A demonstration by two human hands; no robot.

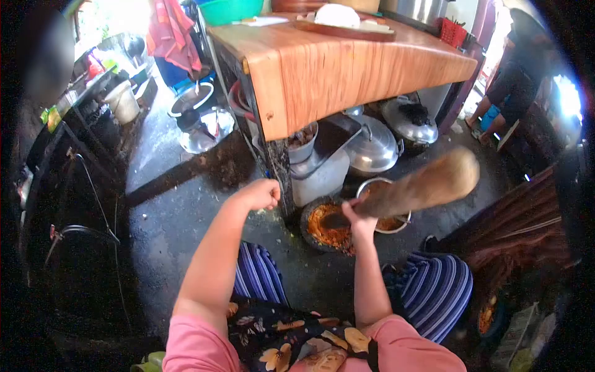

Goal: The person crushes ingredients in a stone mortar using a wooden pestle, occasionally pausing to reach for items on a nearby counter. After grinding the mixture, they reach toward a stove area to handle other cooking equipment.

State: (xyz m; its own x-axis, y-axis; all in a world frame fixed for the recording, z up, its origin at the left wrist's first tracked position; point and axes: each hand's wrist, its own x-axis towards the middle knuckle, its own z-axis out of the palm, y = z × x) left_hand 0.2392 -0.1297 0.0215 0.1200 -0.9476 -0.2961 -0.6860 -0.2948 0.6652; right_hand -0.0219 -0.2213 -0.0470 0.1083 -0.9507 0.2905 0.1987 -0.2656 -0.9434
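My right hand point(361, 218) is wrapped around a thick wooden pestle point(427, 183). Its broad upper end leans to the right and is blurred, while the narrower lower end sits in a dark mortar point(308, 239). Orange-red mash point(322, 217) coats the inside of the mortar. Just behind my right hand, a metal bowl point(406, 224) with brownish-orange contents stands on the floor, partly hidden by the pestle. My left hand point(265, 194) is closed in a fist beside the table leg, left of the mortar, and nothing shows in it.
A wooden table point(359, 68) overhangs the work spot; its leg point(282, 173) stands close to the mortar. Lidded metal pots point(374, 146) and a white container point(319, 183) sit underneath. Another person point(514, 74) is at the far right. Brown netting-like material point(514, 229) lies right.
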